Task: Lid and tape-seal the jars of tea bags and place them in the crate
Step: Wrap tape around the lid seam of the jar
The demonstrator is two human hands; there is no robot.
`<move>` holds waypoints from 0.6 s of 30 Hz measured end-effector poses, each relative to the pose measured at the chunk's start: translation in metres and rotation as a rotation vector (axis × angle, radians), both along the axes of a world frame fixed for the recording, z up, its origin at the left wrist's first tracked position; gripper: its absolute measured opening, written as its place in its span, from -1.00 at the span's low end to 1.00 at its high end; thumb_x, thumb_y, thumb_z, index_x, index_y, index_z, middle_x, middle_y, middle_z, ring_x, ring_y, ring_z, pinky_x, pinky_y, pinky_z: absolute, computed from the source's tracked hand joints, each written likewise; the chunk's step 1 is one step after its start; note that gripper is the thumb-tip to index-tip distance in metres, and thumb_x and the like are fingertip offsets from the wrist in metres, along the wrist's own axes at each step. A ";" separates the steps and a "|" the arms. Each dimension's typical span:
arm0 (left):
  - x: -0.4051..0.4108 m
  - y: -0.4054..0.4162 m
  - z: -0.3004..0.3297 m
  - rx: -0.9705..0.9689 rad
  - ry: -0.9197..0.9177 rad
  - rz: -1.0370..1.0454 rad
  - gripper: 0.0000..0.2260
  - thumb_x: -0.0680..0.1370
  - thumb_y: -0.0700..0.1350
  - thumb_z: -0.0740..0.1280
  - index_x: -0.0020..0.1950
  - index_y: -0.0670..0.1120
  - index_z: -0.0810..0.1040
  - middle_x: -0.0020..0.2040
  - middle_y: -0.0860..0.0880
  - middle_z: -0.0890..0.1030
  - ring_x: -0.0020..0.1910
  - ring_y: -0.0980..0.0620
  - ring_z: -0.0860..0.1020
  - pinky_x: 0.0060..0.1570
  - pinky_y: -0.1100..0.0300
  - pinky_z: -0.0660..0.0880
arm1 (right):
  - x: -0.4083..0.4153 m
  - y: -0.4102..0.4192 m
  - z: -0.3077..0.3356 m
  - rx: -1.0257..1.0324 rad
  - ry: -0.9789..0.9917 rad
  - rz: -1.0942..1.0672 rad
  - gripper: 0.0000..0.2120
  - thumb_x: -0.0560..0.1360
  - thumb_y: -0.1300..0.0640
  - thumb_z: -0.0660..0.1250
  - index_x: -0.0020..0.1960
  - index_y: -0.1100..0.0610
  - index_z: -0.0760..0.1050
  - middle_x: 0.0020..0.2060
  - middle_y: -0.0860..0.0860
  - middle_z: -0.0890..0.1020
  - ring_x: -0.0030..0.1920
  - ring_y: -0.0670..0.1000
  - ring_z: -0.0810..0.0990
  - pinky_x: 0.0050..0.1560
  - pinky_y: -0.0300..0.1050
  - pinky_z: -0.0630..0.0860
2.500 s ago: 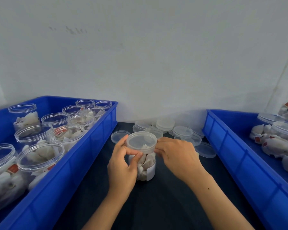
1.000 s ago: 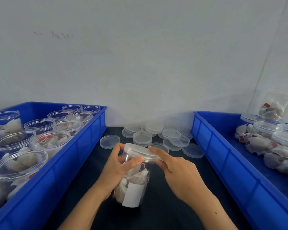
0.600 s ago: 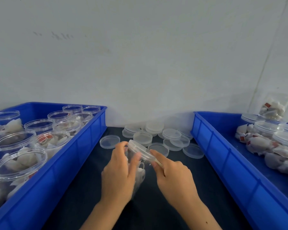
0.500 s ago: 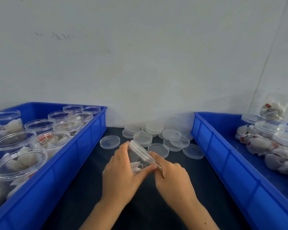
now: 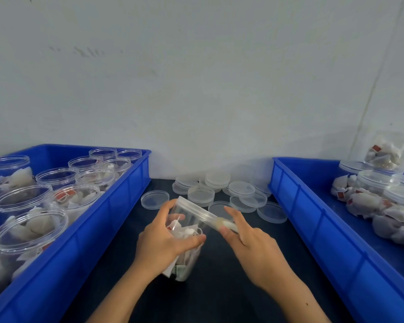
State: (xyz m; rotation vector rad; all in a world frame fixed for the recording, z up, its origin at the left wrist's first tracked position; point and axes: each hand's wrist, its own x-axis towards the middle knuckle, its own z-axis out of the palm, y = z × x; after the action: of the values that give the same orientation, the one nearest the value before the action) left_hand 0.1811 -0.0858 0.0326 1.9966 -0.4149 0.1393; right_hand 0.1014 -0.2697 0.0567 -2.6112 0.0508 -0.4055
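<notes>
We were at the seal step: the jar [image 5: 184, 238] sat near centre of the worktop [image 5: 219, 287], tilted w/ its lid [image 5: 196, 212] leaning toward 2 o'clock. Our left hand [image 5: 166, 241] was wrapped round the jar body, fingers curled on it. Our right hand [image 5: 247, 243] pinched something pale at the lid rim, prob. tape, tho we couldn't tell for sure.

Next, by our guess: turn the jar w/ the left hand while the right runs the tape round the seam, keeping it flat, then lift the jar into the crate [image 5: 324, 229] at 3 o'clock, where lidded jars lay. Open jars waited in the crate at 9 o'clock [image 5: 98, 220]; spare lids [image 5: 219, 190] lay at 12.

Vs. 1 s ago, the jar had tipped over from near upright, and the right hand had slid from the lid top down to its rim.
</notes>
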 end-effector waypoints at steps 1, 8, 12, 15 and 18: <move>0.000 -0.001 0.000 -0.047 0.047 -0.031 -0.16 0.04 0.38 0.49 0.29 0.32 0.34 0.05 0.29 0.61 0.09 0.26 0.55 0.10 0.18 0.47 | 0.001 -0.002 0.000 -0.028 0.002 -0.005 -0.57 0.61 -0.22 -0.09 0.46 -0.26 0.03 -0.42 -0.11 0.41 -0.37 -0.16 0.40 -0.26 -0.20 0.30; -0.002 -0.001 0.004 -0.149 0.190 -0.160 -0.25 0.05 0.26 0.58 0.18 0.39 0.36 0.08 0.22 0.64 0.14 0.16 0.57 0.23 -0.04 0.48 | 0.003 -0.009 0.000 -0.099 -0.002 0.013 -0.62 0.63 -0.19 -0.08 0.43 -0.40 0.01 -0.42 -0.11 0.36 -0.38 -0.13 0.39 -0.30 -0.20 0.33; -0.003 0.000 0.006 -0.170 0.187 -0.197 -0.26 0.05 0.22 0.60 0.13 0.39 0.31 0.08 0.16 0.66 0.16 0.11 0.57 0.23 -0.06 0.47 | 0.003 -0.008 0.001 -0.130 0.001 0.005 -0.62 0.64 -0.17 -0.06 0.44 -0.39 0.06 -0.46 -0.10 0.34 -0.42 -0.13 0.36 -0.30 -0.20 0.36; -0.002 0.002 0.006 -0.184 0.186 -0.250 -0.26 0.08 0.20 0.60 0.13 0.37 0.28 0.10 0.10 0.66 0.13 0.13 0.59 0.22 -0.02 0.48 | 0.001 -0.005 0.002 -0.147 -0.011 -0.011 -0.61 0.63 -0.19 -0.08 0.44 -0.36 0.11 -0.47 -0.09 0.34 -0.42 -0.10 0.35 -0.21 -0.12 0.45; -0.001 0.002 0.004 -0.193 0.196 -0.304 -0.29 0.11 0.18 0.58 0.13 0.35 0.28 0.16 0.05 0.62 0.12 0.11 0.60 0.20 0.03 0.50 | 0.002 -0.001 -0.002 -0.162 -0.061 -0.047 -0.60 0.63 -0.17 -0.06 0.46 -0.31 0.13 -0.47 -0.10 0.38 -0.41 -0.09 0.38 -0.23 -0.13 0.46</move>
State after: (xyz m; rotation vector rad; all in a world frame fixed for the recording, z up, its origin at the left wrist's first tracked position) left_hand 0.1796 -0.0836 0.0364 1.7169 -0.5505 -0.1984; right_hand 0.1039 -0.2703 0.0545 -2.7586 0.0613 -0.5263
